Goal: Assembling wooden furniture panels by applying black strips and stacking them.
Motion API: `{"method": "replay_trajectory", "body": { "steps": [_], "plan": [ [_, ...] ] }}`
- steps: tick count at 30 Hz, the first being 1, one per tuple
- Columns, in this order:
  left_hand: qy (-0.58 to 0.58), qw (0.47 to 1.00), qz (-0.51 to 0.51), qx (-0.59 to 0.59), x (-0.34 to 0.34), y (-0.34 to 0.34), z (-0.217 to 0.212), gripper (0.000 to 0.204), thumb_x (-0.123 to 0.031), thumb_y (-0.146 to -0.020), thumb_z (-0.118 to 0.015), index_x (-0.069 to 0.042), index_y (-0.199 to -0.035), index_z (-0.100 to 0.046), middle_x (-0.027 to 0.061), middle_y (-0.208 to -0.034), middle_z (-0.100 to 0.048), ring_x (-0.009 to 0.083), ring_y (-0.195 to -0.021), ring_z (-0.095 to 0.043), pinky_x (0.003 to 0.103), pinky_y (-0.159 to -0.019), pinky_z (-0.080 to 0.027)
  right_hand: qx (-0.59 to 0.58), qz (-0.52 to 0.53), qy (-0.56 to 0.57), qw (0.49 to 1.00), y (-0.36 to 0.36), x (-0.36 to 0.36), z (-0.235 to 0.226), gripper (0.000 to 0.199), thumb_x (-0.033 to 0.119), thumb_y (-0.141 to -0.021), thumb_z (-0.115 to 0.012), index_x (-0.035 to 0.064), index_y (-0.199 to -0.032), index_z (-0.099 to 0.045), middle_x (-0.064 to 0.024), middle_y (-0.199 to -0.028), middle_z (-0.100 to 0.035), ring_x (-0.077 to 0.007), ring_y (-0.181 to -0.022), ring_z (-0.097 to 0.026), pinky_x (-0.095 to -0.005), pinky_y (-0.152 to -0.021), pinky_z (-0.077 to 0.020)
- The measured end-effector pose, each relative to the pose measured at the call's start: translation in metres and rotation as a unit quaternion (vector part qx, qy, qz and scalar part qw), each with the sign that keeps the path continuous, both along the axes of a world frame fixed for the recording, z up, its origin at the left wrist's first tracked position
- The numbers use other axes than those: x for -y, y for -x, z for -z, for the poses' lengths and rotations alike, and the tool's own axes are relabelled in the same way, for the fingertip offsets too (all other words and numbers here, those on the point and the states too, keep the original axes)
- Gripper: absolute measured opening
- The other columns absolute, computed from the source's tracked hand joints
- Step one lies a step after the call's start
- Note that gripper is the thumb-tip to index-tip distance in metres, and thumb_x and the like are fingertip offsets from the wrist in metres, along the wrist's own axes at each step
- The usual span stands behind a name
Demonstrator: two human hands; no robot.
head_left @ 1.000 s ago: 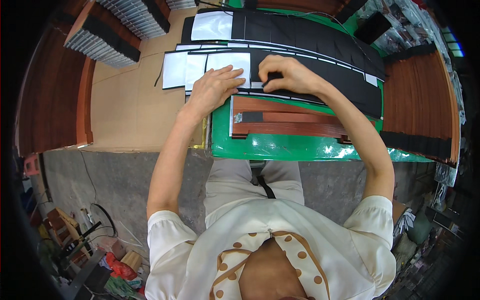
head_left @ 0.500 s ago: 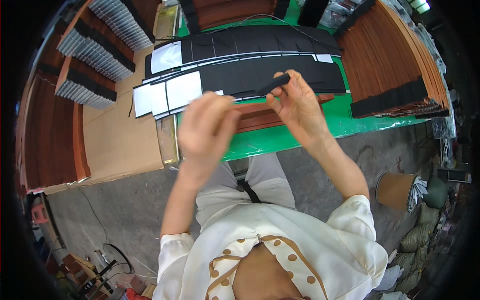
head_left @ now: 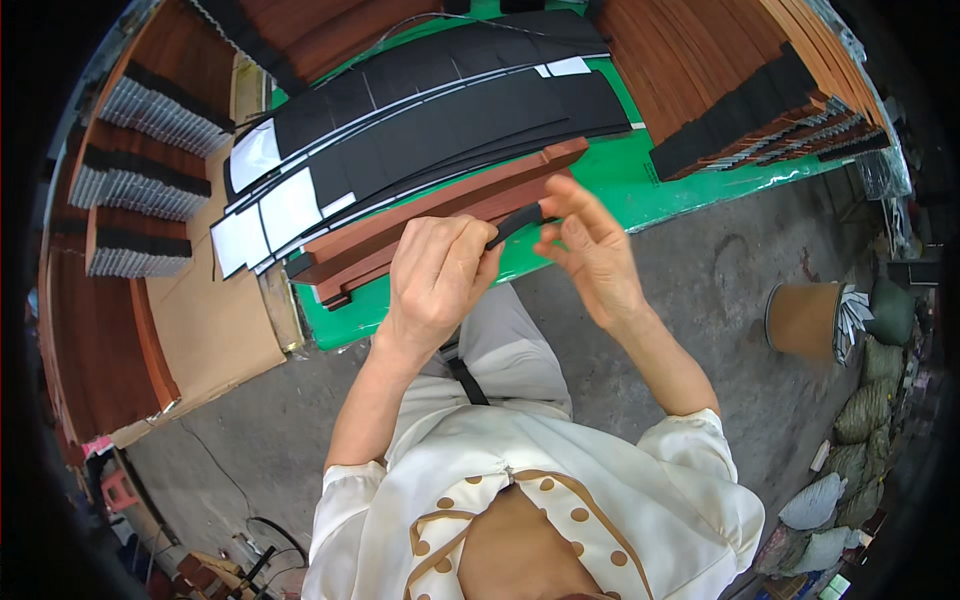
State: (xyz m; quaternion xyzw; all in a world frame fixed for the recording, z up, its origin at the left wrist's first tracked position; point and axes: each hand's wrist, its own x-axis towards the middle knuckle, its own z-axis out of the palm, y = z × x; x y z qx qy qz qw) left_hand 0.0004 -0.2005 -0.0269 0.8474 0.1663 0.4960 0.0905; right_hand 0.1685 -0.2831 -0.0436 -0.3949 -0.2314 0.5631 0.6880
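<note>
My left hand [head_left: 435, 268] is closed on one end of a short black foam-like strip [head_left: 517, 222], holding it above the table. At the strip's other end is my right hand [head_left: 592, 255], with fingers apart and fingertips close to or touching it. Behind both hands a reddish-brown grooved wooden piece [head_left: 370, 243] lies along the front of the green-covered table [head_left: 385, 318]; my left hand covers part of it. Beyond it lie flat black sheets [head_left: 440, 135] with scored lines, and white paper pieces [head_left: 290, 208] show at their left ends.
Stacks of brown boards with black-wrapped ends stand at the right [head_left: 720, 80] and left [head_left: 160, 110]. Cardboard [head_left: 205, 320] covers the table's left part. A brown bin [head_left: 805, 322] with white scraps stands on the floor at right, near several sacks [head_left: 868, 408].
My left hand has come over to the black strip and now grips one end. My right hand's fingers have loosened from it. The view has turned, showing more of the wooden piece.
</note>
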Motion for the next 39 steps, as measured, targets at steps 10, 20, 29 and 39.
{"method": "replay_trajectory", "body": {
  "steps": [10, 20, 29, 39],
  "plan": [
    [0.120, 0.987, 0.087, -0.060, 0.007, -0.039, 0.018, 0.029, 0.003, -0.059, -0.073, -0.001, -0.084, -0.060, 0.0071, -0.080, -0.061, 0.0234, -0.068, -0.058, 0.033, -0.061, -0.044, 0.749, 0.089, -0.209, 0.622, -0.044, 0.004, -0.013, 0.034, 0.008, -0.055, -0.076, 0.0115, -0.088, -0.068, 0.0011, -0.086, -0.062, -0.0198, -0.080, -0.058, -0.0296, -0.062, -0.0511],
    [0.135, 0.977, -0.077, -0.144, -0.027, -0.070, 0.023, 0.049, -0.026, -0.064, -0.078, -0.005, -0.104, -0.060, 0.0051, -0.099, -0.061, 0.0222, -0.093, -0.055, 0.035, -0.080, -0.035, 0.762, 0.057, -0.205, 0.612, -0.103, -0.039, -0.009, 0.026, 0.008, -0.064, -0.074, 0.0089, -0.089, -0.068, -0.0017, -0.087, -0.061, -0.0227, -0.081, -0.056, -0.0324, -0.066, -0.0501],
    [0.175, 0.966, -0.135, -0.133, -0.042, -0.100, 0.046, 0.021, -0.016, -0.069, -0.075, -0.010, -0.086, -0.066, -0.0018, -0.088, -0.060, 0.0165, -0.080, -0.052, 0.035, -0.075, -0.031, 0.715, -0.013, -0.139, 0.685, -0.115, -0.077, 0.012, 0.022, 0.012, -0.071, -0.072, 0.0127, -0.093, -0.071, 0.0021, -0.086, -0.061, -0.0177, -0.086, -0.053, -0.0295, -0.073, -0.0467],
    [0.205, 0.959, -0.143, -0.137, -0.042, -0.102, 0.045, 0.018, -0.015, -0.069, -0.075, -0.009, -0.084, -0.066, -0.0006, -0.084, -0.062, 0.0168, -0.079, -0.053, 0.035, -0.075, -0.031, 0.714, -0.025, -0.144, 0.684, -0.117, -0.083, 0.021, 0.020, 0.013, -0.071, -0.072, 0.0135, -0.091, -0.071, 0.0026, -0.086, -0.061, -0.0181, -0.087, -0.053, -0.0302, -0.074, -0.0466]
  ]
}}
